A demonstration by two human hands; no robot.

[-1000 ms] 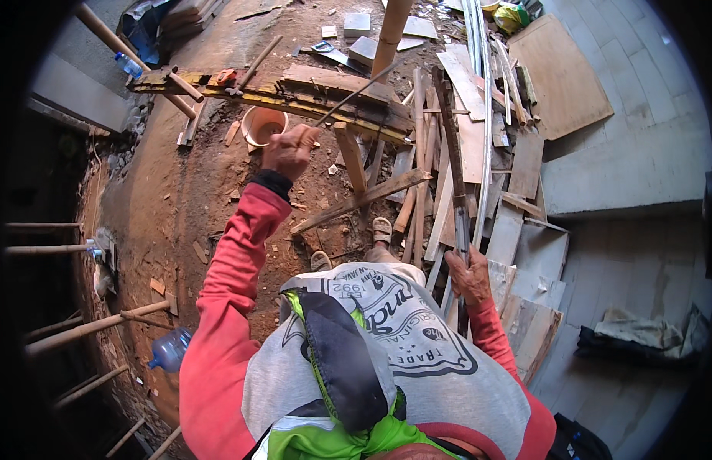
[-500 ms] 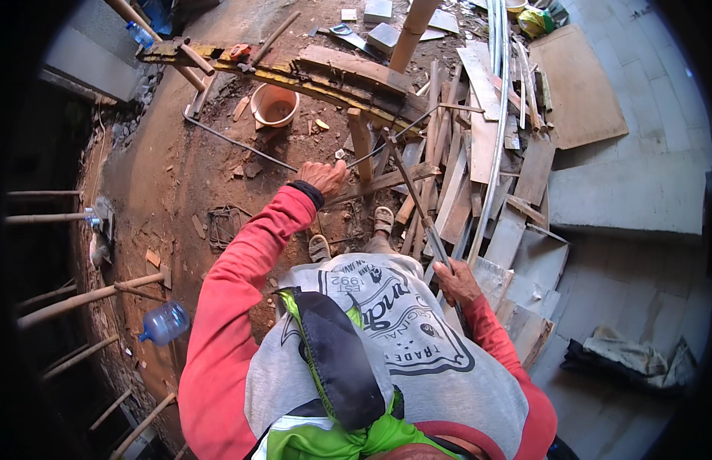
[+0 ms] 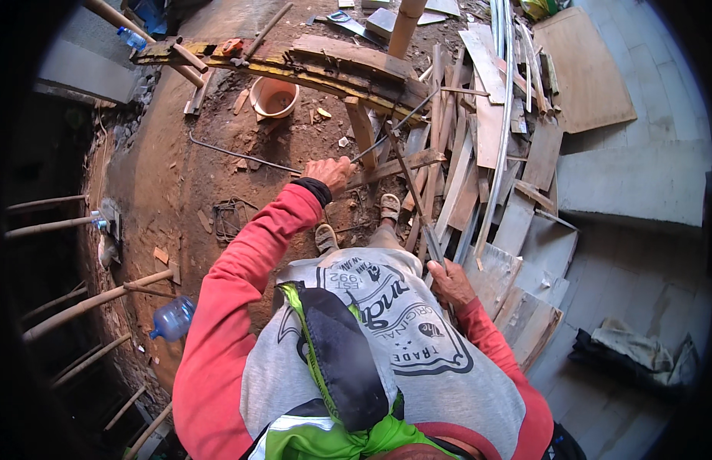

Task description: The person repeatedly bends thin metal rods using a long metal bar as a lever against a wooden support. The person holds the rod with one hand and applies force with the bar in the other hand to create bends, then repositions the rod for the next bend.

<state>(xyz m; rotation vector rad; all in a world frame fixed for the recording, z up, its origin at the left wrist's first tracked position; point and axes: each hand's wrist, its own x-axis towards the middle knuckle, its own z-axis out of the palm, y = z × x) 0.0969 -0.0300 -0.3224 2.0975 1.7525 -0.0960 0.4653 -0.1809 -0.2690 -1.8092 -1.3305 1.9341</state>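
A thin metal rod (image 3: 245,156) with bends in it crosses in front of me. My left hand (image 3: 330,173) is closed around its middle. The rod's right part slants up to the near edge of a yellow-and-black beam (image 3: 317,83) topped with wood. My right hand (image 3: 452,282) grips the near end of a long metal bar (image 3: 415,188), close to my right side. This bar points away from me, and its far end meets or overlaps the rod by the beam; whether they hook together is too small to tell.
A pale bucket (image 3: 275,97) stands on the dirt beneath the beam. Loose boards (image 3: 455,184) pile up at right, beside a concrete slab (image 3: 632,184). Bamboo poles (image 3: 95,305) jut in at left, near a blue water jug (image 3: 173,318). A handsaw (image 3: 356,27) lies beyond the beam.
The rod's left end has swung a little nearer to me. My left hand has shifted slightly right with the rod, and my right hand slightly left with the bar.
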